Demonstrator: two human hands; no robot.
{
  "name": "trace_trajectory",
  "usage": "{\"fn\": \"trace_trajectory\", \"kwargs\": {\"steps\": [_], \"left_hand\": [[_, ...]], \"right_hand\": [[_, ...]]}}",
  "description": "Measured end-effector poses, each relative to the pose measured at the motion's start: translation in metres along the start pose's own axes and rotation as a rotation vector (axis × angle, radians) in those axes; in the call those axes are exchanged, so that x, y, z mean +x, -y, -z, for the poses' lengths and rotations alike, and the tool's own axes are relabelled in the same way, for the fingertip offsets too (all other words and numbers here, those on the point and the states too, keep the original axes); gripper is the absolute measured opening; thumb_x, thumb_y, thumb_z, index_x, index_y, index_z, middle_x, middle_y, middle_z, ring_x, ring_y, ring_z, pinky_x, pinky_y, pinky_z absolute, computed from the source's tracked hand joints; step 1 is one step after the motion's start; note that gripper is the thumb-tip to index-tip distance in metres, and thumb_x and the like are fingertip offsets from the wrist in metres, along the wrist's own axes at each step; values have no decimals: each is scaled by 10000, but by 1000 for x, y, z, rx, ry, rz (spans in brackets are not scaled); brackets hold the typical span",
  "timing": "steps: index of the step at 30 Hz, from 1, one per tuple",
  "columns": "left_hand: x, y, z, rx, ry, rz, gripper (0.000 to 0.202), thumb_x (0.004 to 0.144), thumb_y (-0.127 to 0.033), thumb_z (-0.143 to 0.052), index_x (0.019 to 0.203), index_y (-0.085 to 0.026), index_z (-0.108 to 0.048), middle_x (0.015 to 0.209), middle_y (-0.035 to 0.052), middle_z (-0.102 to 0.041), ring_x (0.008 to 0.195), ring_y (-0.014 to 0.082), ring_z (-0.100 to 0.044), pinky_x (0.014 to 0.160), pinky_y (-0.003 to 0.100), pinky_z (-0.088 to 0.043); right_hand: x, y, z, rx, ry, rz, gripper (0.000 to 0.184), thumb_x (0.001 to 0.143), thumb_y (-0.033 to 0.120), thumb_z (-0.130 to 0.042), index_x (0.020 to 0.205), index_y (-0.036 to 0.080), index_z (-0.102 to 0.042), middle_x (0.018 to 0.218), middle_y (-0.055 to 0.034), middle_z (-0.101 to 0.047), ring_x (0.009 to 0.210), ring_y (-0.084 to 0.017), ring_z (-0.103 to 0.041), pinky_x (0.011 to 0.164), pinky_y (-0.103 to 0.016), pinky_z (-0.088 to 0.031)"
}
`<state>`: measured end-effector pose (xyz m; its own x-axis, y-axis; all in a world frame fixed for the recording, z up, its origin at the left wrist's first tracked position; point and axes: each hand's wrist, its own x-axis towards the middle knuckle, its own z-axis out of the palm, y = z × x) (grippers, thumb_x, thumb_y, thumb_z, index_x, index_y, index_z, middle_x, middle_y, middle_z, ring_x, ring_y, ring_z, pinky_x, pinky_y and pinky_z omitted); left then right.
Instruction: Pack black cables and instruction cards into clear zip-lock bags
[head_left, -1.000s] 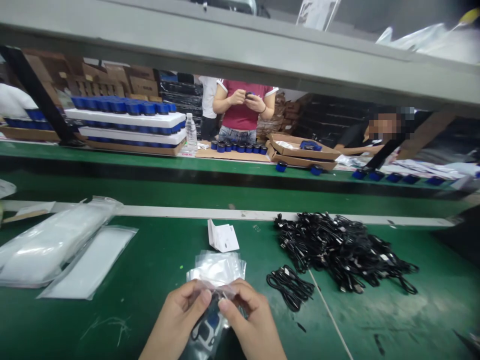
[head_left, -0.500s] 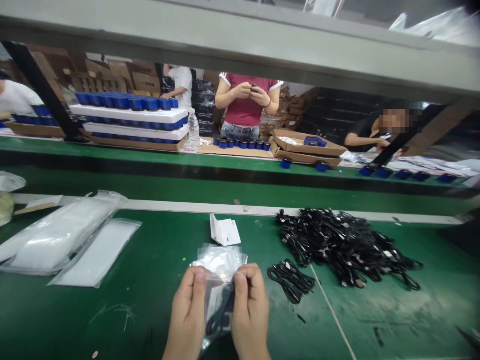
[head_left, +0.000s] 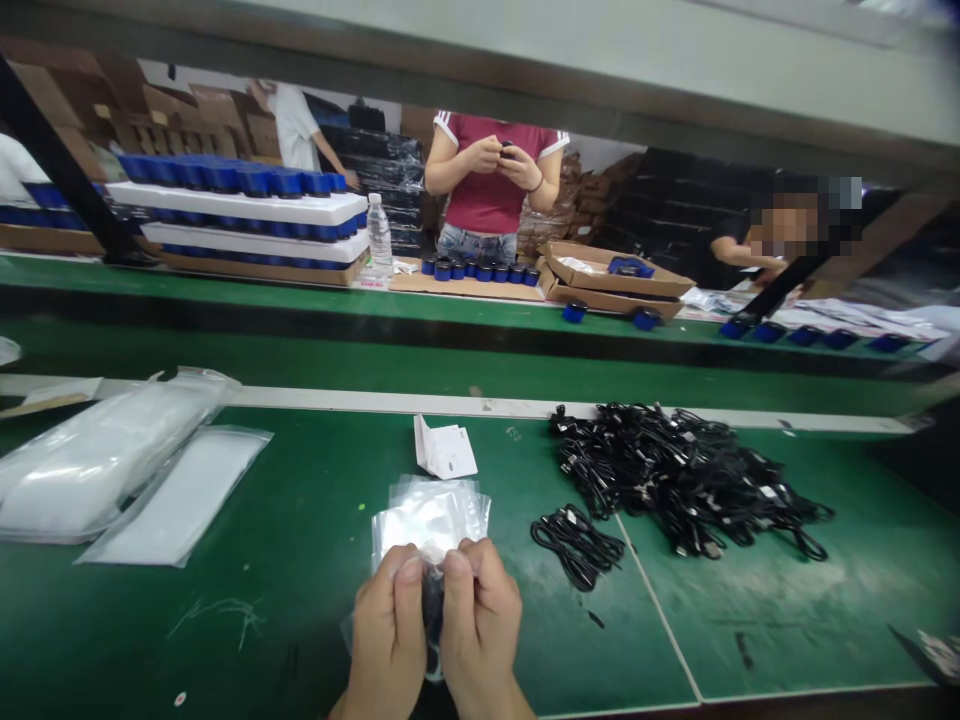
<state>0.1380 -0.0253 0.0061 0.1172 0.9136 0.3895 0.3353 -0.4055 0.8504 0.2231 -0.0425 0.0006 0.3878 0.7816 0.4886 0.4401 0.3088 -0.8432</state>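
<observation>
left hand (head_left: 388, 630), right hand (head_left: 480, 625): both pinching clear plastic bag (head_left: 429, 520) | black cable (head_left: 433, 608) inside | hands closer together than before | front edge, green tabletop (head_left: 247, 640)

Your green-topped workbench (head_left: 247, 640) has a white strip along its far edge (head_left: 450, 403). On your left lie two flat stacks of clear plastic bags (head_left: 112, 470), and a folded white card (head_left: 444, 450) sits mid-bench. To your right are a big heap of black cables (head_left: 675, 480) and, just beside it, a small coil of black cable (head_left: 576, 545).
</observation>
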Motion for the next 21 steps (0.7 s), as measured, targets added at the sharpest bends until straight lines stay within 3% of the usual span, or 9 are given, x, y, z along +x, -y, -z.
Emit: {"fn": "trace_trajectory", "kwargs": {"steps": [4, 9, 16, 21], "left_hand": [[1, -9, 5, -72, -4, 36, 327, 916, -316, -341, 691, -216, -556, 545, -50, -539, 485, 110, -527, 503, 180, -429], [12, -8, 24, -4, 30, 119, 202, 841, -312, -490, 691, -215, -584, 624, -34, -593, 534, 116, -551, 506, 171, -433], [15, -9, 32, -99, 48, 205, 158, 809, -318, -532, 725, -213, -616, 683, -15, -616, 580, 127, -572, 549, 180, -439], [15, -17, 32, -122, 53, 222, 194, 807, -302, -531, 647, -210, -591, 674, -21, -571, 585, 117, -526, 530, 177, -399]], "right_hand": [[2, 0, 12, 87, 92, 54, 236, 892, 163, -395, 661, 207, -386, 553, 69, -372, 464, -81, -390, 476, -197, -315], [13, 8, 31, 123, 240, -75, 137, 874, 201, -475, 745, 188, -519, 696, 7, -511, 633, -123, -505, 580, -226, -390], [14, 11, 41, 138, 222, -143, 170, 876, 191, -479, 710, 187, -515, 697, -3, -522, 647, -135, -517, 593, -246, -399], [14, 12, 44, 99, 188, -39, 154, 863, 131, -490, 722, 187, -521, 694, 3, -539, 649, -128, -526, 599, -240, -398]]}}
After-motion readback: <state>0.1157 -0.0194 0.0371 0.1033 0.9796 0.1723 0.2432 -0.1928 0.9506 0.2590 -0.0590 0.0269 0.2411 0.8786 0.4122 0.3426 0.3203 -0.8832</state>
